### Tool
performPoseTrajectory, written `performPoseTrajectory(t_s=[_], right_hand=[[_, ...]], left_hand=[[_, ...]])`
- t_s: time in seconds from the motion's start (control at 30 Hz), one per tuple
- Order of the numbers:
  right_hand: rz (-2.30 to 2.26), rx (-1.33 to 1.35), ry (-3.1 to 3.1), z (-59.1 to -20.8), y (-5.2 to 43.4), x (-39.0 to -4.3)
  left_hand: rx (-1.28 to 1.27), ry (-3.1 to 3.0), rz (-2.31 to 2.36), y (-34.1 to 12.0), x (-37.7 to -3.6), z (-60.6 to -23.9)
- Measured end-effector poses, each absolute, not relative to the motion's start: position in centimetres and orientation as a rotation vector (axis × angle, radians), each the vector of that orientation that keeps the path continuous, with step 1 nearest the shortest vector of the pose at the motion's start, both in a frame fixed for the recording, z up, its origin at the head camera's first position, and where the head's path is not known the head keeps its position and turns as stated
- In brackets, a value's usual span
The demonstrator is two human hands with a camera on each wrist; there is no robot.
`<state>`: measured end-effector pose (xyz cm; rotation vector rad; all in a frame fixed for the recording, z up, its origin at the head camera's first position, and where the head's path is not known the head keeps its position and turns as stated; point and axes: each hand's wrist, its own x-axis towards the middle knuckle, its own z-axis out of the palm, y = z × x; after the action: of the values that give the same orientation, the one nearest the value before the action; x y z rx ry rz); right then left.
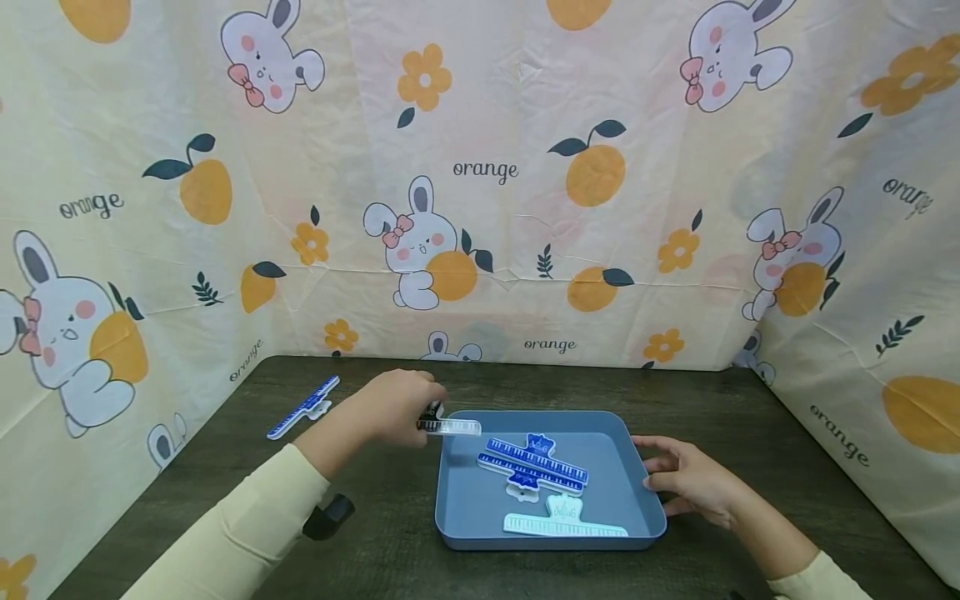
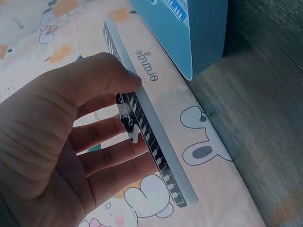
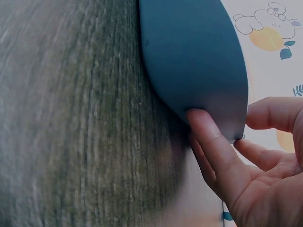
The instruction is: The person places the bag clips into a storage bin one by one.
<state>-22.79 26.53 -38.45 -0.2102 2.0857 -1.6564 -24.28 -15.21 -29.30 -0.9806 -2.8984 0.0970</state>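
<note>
My left hand pinches a black-and-white clip by its handle, over the left rim of a blue-grey tray. In the left wrist view, the long bar of that clip carries a piano-key pattern, and the thumb presses on it. At the tray's right side, my right hand grips the wall, its fingers against the outside and the thumb at the rim. Two blue clips lie crossed over each other inside the tray. In front of them is a mint-green clip.
Another blue clip lies on the dark wooden table, near its left edge, beyond the left forearm. A curtain printed with rabbits and oranges hangs behind the table and along both sides.
</note>
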Motion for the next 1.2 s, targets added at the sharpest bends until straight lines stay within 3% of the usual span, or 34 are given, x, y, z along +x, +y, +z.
performPoseTrajectory(t_s=[1.2], right_hand=[[-1.666,-0.241,2.052,-38.7,26.7,-22.9]], left_hand=[[-1.269,-2.761,0.227,-11.2,-23.1,-28.7]])
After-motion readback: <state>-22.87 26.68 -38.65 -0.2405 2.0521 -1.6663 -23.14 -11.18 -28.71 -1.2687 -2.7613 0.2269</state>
